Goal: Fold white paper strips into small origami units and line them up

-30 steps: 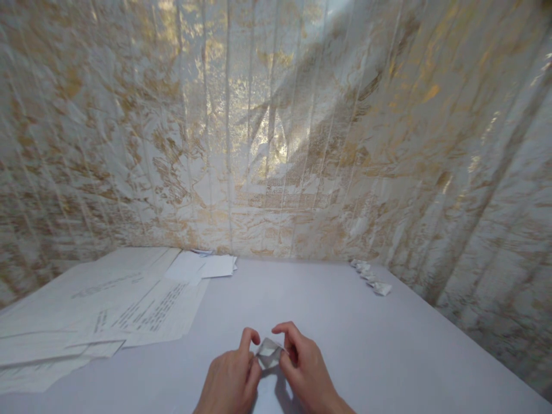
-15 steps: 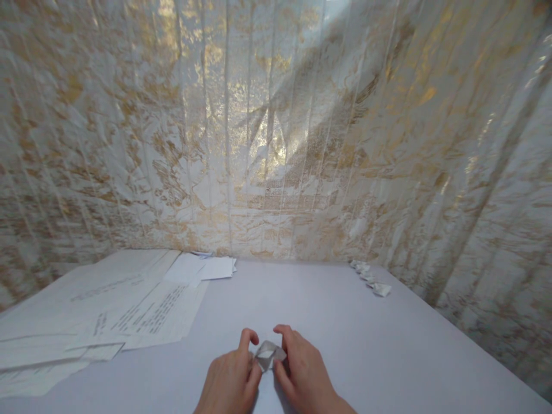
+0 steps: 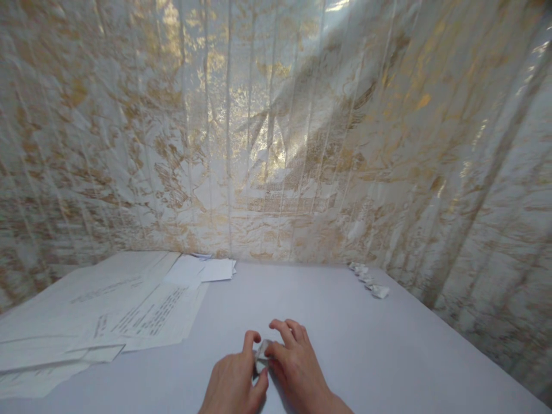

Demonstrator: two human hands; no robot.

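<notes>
A small piece of folded paper (image 3: 262, 349), grey-white, is held between my two hands just above the white table. My left hand (image 3: 235, 380) grips its left side, thumb low and index finger curled above. From the right, my right hand (image 3: 297, 368) has its thumb and a fingertip on the paper, while its other fingers arch over, bent and off it. My fingers cover much of the paper's right part.
Printed sheets (image 3: 142, 310) overlap across the left of the white table (image 3: 345, 356). Small blank paper pieces (image 3: 218, 270) lie at the back. Several small folded papers (image 3: 379, 291) stand in a row at the back right. A patterned curtain (image 3: 276, 144) hangs behind the table.
My right hand has shifted left over the folded paper, its fingers now covering more of it. The paper's open diamond shape no longer shows whole. My left hand has hardly moved.
</notes>
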